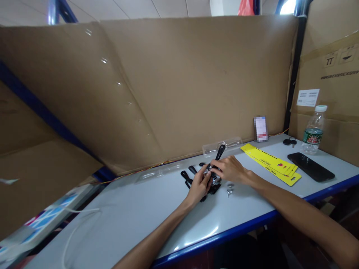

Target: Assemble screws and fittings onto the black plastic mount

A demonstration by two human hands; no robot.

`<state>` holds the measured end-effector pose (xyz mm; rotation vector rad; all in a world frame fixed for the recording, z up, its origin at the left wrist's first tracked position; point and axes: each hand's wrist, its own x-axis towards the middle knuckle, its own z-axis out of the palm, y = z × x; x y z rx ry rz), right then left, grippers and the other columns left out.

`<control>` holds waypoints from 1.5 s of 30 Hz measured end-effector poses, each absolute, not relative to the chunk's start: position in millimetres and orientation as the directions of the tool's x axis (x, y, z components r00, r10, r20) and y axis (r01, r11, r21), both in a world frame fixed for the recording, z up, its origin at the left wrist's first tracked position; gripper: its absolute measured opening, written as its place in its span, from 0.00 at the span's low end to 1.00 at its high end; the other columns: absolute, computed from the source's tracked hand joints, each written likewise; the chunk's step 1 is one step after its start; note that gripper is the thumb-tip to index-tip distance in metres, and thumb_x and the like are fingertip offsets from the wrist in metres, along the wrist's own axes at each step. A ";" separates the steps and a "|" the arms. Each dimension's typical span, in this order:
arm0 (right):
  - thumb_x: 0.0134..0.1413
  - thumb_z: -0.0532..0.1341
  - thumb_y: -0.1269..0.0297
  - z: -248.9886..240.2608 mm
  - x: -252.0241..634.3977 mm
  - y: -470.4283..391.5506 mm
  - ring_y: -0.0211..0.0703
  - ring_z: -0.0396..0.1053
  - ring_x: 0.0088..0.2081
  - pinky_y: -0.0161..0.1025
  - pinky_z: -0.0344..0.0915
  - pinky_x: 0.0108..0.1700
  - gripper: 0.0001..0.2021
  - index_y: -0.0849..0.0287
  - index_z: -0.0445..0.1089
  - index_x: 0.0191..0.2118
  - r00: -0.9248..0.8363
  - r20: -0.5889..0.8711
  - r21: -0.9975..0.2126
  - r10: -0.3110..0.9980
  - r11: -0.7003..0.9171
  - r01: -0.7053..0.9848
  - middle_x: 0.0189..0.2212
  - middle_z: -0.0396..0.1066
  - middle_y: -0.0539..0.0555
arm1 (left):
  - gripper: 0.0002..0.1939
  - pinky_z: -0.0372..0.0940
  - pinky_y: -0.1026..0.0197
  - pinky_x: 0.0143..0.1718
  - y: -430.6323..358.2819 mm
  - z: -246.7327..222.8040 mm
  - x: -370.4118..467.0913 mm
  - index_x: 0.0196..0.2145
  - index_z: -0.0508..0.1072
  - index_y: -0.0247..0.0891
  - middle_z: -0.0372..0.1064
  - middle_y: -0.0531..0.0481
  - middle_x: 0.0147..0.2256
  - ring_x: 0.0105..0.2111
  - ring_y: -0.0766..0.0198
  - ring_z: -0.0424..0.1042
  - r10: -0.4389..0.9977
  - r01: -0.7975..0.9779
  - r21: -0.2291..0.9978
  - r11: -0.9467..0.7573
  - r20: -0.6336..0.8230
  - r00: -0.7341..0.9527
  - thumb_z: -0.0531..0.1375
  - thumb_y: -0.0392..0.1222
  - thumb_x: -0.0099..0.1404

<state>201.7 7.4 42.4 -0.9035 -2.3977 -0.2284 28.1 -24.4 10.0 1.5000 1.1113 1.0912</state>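
In the head view, the yellow cards (271, 163) carry small print too blurred to read; the water bottle (312, 130) has a green label, also unreadable, and the cardboard box (333, 67) behind it shows a white sticker and dark lettering that cannot be made out. The black lever part (218, 155) lies just left of the yellow cards, its long axis running up and away toward the cardboard wall. The left hand (199, 185) and right hand (230, 169) both close around its lower end. Two small metal pieces (230, 188) sit just below the right hand. One black phone (310, 166) lies right of the cards.
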 end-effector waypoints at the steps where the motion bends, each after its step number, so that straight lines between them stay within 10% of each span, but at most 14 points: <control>1: 0.65 0.58 0.65 42.2 201.4 7.4 0.41 0.71 0.29 0.36 0.48 0.30 0.07 0.59 0.73 0.42 -0.614 0.558 -0.036 0.558 0.755 0.654 0.32 0.79 0.55 | 0.33 0.43 0.68 0.12 -24.4 9.8 28.3 0.57 0.63 0.36 0.55 0.62 0.17 0.11 0.73 0.49 0.974 0.144 0.978 -0.148 0.119 0.194 0.60 0.61 0.63; 34: 0.67 0.55 0.60 58.4 209.9 14.9 0.43 0.71 0.30 0.36 0.51 0.32 0.12 0.57 0.75 0.39 -0.231 0.623 -0.288 0.747 0.494 0.821 0.27 0.77 0.53 | 0.31 0.40 0.72 0.09 -28.0 16.3 28.5 0.52 0.61 0.40 0.58 0.65 0.18 0.10 0.75 0.47 0.989 0.001 0.997 -0.079 0.078 0.127 0.64 0.58 0.59; 45: 0.70 0.52 0.55 44.1 206.1 35.3 0.36 0.66 0.23 0.32 0.57 0.31 0.21 0.61 0.71 0.29 -0.315 0.454 -0.726 0.833 0.551 0.412 0.18 0.68 0.48 | 0.37 0.43 0.72 0.09 -27.4 13.8 28.4 0.56 0.62 0.37 0.57 0.64 0.17 0.10 0.76 0.47 0.982 0.017 0.990 -0.137 0.134 0.130 0.64 0.62 0.58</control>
